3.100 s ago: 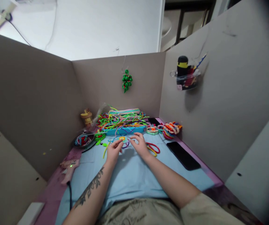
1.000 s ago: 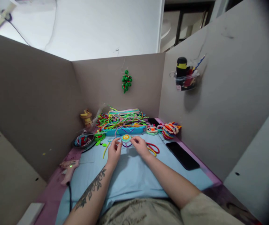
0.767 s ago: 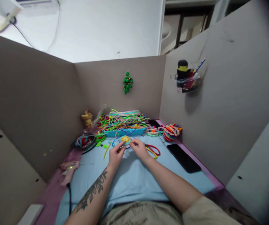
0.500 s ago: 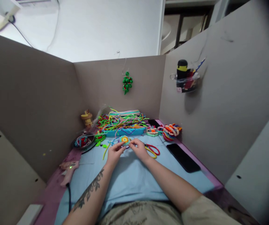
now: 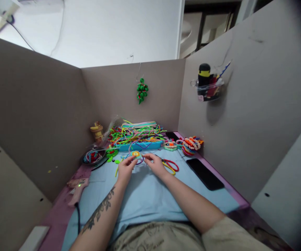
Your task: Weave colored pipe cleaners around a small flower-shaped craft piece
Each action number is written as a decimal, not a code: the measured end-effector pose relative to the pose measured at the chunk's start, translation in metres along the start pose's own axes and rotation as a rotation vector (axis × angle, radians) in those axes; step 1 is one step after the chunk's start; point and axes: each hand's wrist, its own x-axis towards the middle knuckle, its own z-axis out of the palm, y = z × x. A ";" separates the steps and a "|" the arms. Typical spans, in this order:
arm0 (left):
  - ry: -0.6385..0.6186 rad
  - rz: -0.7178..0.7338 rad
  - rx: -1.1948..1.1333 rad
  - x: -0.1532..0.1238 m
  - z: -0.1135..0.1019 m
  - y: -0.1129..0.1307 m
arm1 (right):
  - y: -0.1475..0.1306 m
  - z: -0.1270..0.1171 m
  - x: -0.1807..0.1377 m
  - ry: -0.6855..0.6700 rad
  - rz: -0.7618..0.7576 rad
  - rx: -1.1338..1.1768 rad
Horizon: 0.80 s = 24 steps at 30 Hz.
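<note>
A small round woven piece (image 5: 135, 153) in yellow, orange and pale teal is pinched between the thumb and fingers of my left hand (image 5: 125, 168), above the blue cloth. From its lower right side a purple strand (image 5: 140, 161) curves across to my right hand (image 5: 154, 165), whose thumb and fingertips are closed on it. Part of the piece is hidden by my left fingers. Just right of my right hand lie scissors (image 5: 171, 165) with red and yellow handles. A yellow-green strand (image 5: 116, 171) rests left of my left hand.
Behind my hands a blue tray (image 5: 150, 146) is heaped with colourful strands. A bowl (image 5: 102, 157) and a pink glue gun (image 5: 78, 193) sit at left. At right are a black phone (image 5: 205, 174) and several woven pieces (image 5: 189, 146). Grey panels enclose the table.
My hands have moved slightly apart, and the woven piece has shifted a little left and tilted. The purple strand between the hands now shows as a loop.
</note>
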 end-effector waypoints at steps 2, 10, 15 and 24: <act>0.000 0.002 0.002 0.001 0.000 -0.002 | 0.001 -0.003 0.001 -0.013 -0.085 -0.128; -0.030 -0.034 0.013 0.001 0.002 -0.004 | -0.001 -0.005 0.001 0.041 -0.205 -0.458; -0.034 -0.088 -0.010 0.001 0.004 -0.002 | 0.007 0.000 0.001 0.078 -0.207 -0.394; -0.040 -0.181 -0.112 0.001 0.005 0.003 | 0.014 0.004 0.003 0.085 -0.270 -0.391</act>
